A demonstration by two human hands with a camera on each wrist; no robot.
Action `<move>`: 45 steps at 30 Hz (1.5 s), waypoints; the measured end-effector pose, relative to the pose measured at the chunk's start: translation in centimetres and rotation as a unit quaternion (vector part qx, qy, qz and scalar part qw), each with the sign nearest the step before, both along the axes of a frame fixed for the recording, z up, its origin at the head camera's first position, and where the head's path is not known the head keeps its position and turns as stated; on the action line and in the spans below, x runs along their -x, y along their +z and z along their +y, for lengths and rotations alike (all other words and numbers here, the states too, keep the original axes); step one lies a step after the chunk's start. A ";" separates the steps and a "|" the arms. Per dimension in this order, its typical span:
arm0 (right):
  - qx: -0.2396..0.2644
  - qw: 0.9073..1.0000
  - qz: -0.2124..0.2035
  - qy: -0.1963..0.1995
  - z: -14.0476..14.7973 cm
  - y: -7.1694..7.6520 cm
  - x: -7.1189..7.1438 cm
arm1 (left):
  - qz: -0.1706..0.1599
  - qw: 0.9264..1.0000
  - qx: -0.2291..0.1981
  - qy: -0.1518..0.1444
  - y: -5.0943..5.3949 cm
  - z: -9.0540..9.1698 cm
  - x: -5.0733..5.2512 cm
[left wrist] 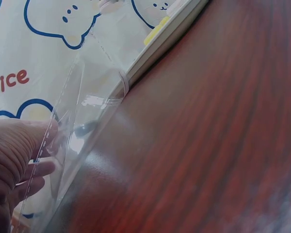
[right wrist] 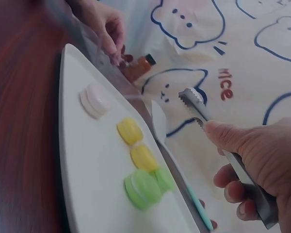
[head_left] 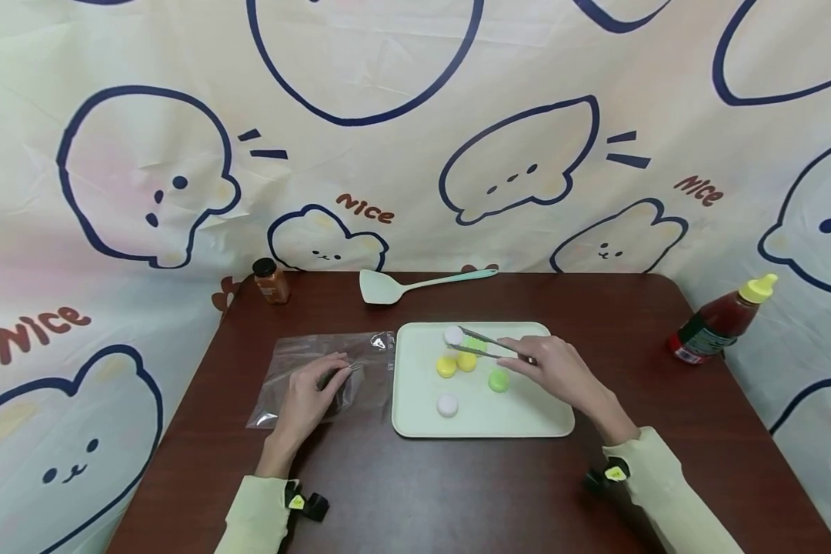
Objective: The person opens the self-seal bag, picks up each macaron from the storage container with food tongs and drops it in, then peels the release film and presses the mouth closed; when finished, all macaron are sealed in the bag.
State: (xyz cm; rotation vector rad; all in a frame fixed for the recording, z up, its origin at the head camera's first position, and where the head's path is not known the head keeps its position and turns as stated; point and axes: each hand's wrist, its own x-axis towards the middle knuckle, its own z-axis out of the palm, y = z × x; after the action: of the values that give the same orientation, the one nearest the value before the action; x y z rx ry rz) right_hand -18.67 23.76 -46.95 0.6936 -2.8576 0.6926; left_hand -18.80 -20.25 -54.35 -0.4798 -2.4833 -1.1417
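Your right hand has its fingers curled round metal serving tongs, whose toothed tips meet a white macaron at the tray's 11 o'clock; your left hand has its fingers pinching the edge of a clear plastic bag, which lies at 9 o'clock from the cream tray; on that tray, two yellow macarons sit at 10 o'clock, one green macaron just toward 3 from the middle, another partly behind the tongs at 12, and a second white macaron at 8; farther out on the surface, a pale green spatula lies at 11 o'clock, a black-capped spice jar stands at 10, and a yellow-capped sauce bottle at 3.
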 end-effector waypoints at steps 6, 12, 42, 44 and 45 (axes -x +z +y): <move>-0.011 0.999 -0.007 0.038 -3.2 -0.6 1.6 | -0.001 1.000 -0.003 -0.002 0.2 0.1 0.0; -0.052 0.994 0.002 0.099 -6.9 -1.5 3.2 | 0.002 1.000 -0.001 -0.005 0.3 0.0 -0.1; -0.089 0.958 -0.086 0.259 -17.7 -2.4 7.3 | 0.005 1.000 -0.009 -0.002 0.2 0.4 -0.1; -0.098 0.955 -0.089 0.265 -17.9 -2.4 7.2 | 0.011 1.000 -0.011 -0.001 0.2 0.3 -0.2; -0.102 0.954 -0.091 0.267 -18.0 -2.3 7.2 | 0.015 1.000 -0.012 -0.001 0.2 0.3 -0.2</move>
State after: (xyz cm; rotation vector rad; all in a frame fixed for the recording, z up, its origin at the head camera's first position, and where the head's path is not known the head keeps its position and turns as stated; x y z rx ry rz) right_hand -25.89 5.78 -49.30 1.5468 -2.9437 0.5386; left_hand -18.63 -19.94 -54.16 -0.4902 -2.4418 -1.1550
